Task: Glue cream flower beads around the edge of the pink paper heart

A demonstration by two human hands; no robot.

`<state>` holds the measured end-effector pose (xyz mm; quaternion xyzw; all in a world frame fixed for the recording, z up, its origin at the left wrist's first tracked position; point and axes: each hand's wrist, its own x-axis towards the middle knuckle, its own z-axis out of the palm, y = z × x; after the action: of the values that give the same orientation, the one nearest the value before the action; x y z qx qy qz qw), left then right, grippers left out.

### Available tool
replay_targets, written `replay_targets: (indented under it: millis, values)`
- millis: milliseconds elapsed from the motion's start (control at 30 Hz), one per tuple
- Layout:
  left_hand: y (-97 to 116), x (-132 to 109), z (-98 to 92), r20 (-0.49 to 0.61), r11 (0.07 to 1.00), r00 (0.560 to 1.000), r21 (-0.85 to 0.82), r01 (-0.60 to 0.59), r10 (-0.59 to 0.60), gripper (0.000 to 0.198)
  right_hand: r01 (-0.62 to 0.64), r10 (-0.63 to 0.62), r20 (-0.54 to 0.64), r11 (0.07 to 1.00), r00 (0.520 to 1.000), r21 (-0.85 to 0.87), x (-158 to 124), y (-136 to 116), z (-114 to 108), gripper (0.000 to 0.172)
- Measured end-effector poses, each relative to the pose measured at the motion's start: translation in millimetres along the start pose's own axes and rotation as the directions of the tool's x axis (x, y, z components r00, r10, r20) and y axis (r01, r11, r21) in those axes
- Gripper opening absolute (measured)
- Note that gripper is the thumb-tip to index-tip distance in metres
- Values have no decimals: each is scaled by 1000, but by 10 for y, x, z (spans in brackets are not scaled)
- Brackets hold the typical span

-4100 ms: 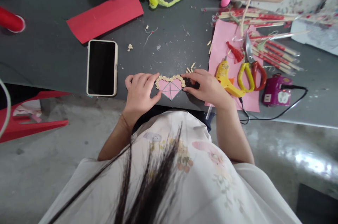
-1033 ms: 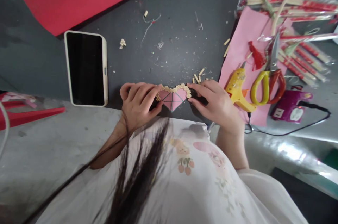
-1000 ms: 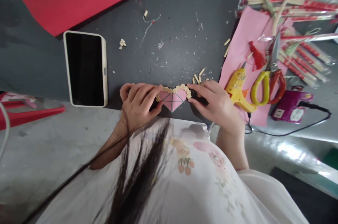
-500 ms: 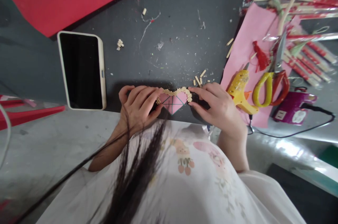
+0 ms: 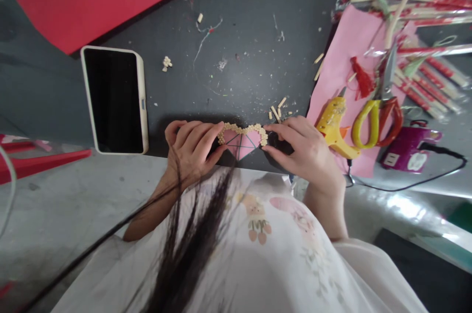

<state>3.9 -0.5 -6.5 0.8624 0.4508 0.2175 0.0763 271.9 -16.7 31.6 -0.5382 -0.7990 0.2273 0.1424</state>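
Note:
A pink paper heart (image 5: 248,142) with dark crossing lines lies at the table's near edge. Short pale wooden stick pieces form a border (image 5: 231,127) along its top and upper sides. My left hand (image 5: 195,144) grips the heart's left side between thumb and index finger. On the opposite side, my right hand (image 5: 295,140) has its thumb and index finger at the border, pinching the right edge. Just beyond my right hand lie several loose cut stick pieces (image 5: 276,112). Strands of dark hair hang across the view below the heart.
To the left lie a phone (image 5: 114,101) and a red paper sheet (image 5: 106,3). On the right, pink paper (image 5: 334,52) bears a yellow glue gun (image 5: 334,123), scissors (image 5: 372,123) and a red tassel (image 5: 362,77). A purple power block (image 5: 411,148) and wrapped chopsticks (image 5: 431,3) are beside it.
My left fingers have shifted slightly left along the heart, so more of its left border shows. My right hand stays almost where it was.

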Motion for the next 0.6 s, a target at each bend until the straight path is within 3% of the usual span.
replay_targets:
  millis: [333,500,600]
  values:
    - [-8,-26,13,38,996,999,-90,21,-18,51,-1,1,5,1000,1000,22,18,-8,-6,25]
    - [15,-1,5,-27,999,1000,-52,-14,13,52,-7,7,2,1000,1000,24,4,-23,-30,23]
    - [38,8,-5,7,996,1000,-87,3,-3,56,-18,17,14,1000,1000,25,-7,-30,-33,23]
